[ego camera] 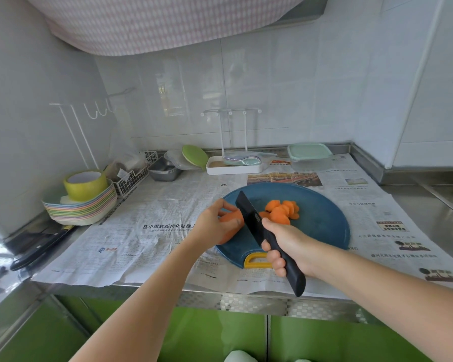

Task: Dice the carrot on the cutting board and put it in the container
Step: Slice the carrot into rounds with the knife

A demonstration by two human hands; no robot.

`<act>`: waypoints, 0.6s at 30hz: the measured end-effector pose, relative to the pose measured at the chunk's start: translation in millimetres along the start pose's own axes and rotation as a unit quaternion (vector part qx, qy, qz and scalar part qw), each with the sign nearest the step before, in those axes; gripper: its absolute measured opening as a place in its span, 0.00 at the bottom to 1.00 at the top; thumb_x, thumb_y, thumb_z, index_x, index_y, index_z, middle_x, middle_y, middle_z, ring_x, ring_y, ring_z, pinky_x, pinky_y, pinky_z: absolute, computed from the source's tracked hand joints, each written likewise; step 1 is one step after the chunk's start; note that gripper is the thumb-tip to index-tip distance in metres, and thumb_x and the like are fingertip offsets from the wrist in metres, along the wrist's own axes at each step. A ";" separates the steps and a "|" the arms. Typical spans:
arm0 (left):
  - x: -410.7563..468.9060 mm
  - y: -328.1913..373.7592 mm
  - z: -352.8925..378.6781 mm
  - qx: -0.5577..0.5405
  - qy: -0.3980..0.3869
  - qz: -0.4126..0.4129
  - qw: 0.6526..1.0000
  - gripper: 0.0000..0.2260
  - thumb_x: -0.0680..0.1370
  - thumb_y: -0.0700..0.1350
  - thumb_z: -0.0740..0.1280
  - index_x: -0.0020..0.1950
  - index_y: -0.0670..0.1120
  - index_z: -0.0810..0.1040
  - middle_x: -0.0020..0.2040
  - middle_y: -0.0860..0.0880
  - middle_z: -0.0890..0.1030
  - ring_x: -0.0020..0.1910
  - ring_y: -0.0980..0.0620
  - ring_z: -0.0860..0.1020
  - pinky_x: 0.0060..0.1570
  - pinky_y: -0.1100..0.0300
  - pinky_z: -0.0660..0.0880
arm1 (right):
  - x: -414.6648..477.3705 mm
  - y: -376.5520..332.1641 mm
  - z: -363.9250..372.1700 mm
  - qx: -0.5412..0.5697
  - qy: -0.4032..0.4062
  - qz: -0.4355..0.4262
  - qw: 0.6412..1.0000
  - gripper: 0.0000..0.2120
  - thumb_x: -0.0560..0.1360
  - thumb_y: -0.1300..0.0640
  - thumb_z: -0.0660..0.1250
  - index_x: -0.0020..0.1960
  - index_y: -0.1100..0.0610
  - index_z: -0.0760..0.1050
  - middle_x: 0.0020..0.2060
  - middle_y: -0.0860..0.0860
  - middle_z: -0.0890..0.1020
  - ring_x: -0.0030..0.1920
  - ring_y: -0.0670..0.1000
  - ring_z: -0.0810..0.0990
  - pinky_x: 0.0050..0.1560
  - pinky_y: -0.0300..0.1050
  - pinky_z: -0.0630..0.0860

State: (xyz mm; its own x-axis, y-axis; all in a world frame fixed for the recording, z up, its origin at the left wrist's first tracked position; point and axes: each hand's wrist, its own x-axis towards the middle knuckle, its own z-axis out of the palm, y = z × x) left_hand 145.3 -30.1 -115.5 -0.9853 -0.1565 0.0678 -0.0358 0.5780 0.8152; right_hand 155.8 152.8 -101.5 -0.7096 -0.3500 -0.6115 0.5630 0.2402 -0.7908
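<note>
On the cutting board point(322, 228), two hands slice the carrot point(229, 217).
Right hand point(288, 244) wraps the knife point(248, 214) handle, blade at the carrot; left hand point(212, 226) curls over the uncut piece so it cannot roll. Slices point(281, 211) lie beside the blade; the lidded container point(310, 155) waits far back on the table point(434, 210).

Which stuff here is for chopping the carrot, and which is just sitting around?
For the job: carrot, cut slices, black knife, blue cutting board, lidded container.
Just lying about: stack of plates, tape roll, wire basket, metal trays.
</note>
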 end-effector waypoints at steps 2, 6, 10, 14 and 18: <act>-1.1 2.3 1.9 -0.005 0.007 0.000 1.000 0.09 0.75 0.46 0.70 0.53 0.51 0.74 0.49 0.52 0.74 0.47 0.54 0.72 0.36 0.69 0.67 | -2.8 -0.2 -5.1 0.005 0.013 -0.004 1.000 0.27 0.80 0.35 0.54 0.37 0.57 0.67 0.22 0.50 0.66 0.19 0.49 0.63 0.21 0.36 0.63; -3.1 7.8 10.3 -0.008 0.006 0.009 1.000 0.11 0.74 0.49 0.70 0.54 0.50 0.74 0.48 0.53 0.75 0.47 0.54 0.73 0.39 0.65 0.68 | -8.6 -4.9 -16.9 -0.006 0.036 -0.020 0.999 0.26 0.81 0.36 0.53 0.37 0.58 0.67 0.21 0.51 0.66 0.19 0.49 0.63 0.21 0.38 0.63; -4.0 13.7 14.9 0.011 0.004 0.014 1.000 0.09 0.75 0.51 0.70 0.52 0.53 0.74 0.47 0.56 0.74 0.46 0.57 0.73 0.37 0.68 0.69 | -18.9 -10.9 -18.2 -0.039 0.022 -0.038 0.998 0.26 0.81 0.36 0.54 0.37 0.57 0.67 0.22 0.51 0.67 0.20 0.49 0.63 0.22 0.38 0.63; -7.0 16.8 15.4 0.037 0.015 0.029 0.999 0.07 0.76 0.47 0.68 0.52 0.51 0.72 0.44 0.56 0.73 0.43 0.57 0.73 0.34 0.72 0.66 | -28.3 -19.8 -13.2 -0.059 0.008 -0.044 0.997 0.26 0.80 0.36 0.54 0.37 0.57 0.67 0.23 0.50 0.67 0.19 0.48 0.63 0.21 0.37 0.64; -9.2 17.6 18.6 0.069 0.025 0.046 0.996 0.10 0.76 0.47 0.68 0.55 0.48 0.74 0.49 0.52 0.73 0.48 0.54 0.72 0.44 0.63 0.67 | -32.1 -25.6 -13.4 -0.075 0.004 -0.028 0.997 0.26 0.80 0.36 0.53 0.36 0.56 0.67 0.22 0.50 0.67 0.19 0.47 0.64 0.20 0.37 0.64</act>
State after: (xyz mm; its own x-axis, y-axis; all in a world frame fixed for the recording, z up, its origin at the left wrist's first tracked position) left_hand 150.7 -3.6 -112.4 -0.9762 -0.1358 0.1689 0.0274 0.6957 0.7178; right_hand 158.5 170.0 -62.0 -0.7423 -0.3596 -0.5654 0.4529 0.3526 -0.8189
